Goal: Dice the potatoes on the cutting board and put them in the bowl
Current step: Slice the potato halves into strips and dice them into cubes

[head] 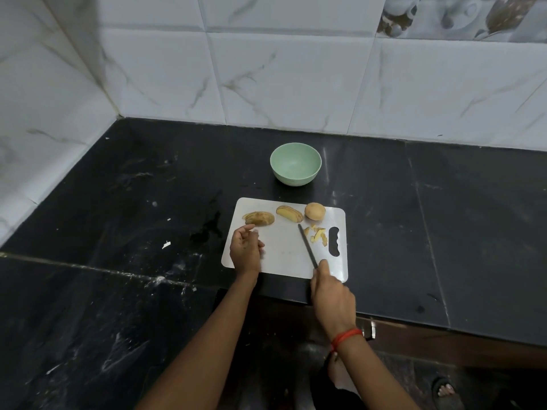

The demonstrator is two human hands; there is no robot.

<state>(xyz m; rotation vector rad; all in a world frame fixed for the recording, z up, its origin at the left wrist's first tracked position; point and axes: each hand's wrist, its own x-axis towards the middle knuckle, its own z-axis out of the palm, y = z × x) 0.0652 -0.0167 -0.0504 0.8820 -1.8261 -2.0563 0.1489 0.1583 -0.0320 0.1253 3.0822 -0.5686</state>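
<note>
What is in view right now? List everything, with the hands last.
bowl: one, pale green, empty, behind the cutting board
cutting board: one, white, near the counter's front edge
sliced potato halves: two, yellow-brown, board's far left and middle
whole potato: one, brown, board's far right
potato strips: small pile, yellow, by the board's handle hole
knife: one, dark, over the board
counter: one, black
tiled wall: white, behind
left hand: over the board, loosely curled, empty
right hand: grips the knife, red thread on wrist
</note>
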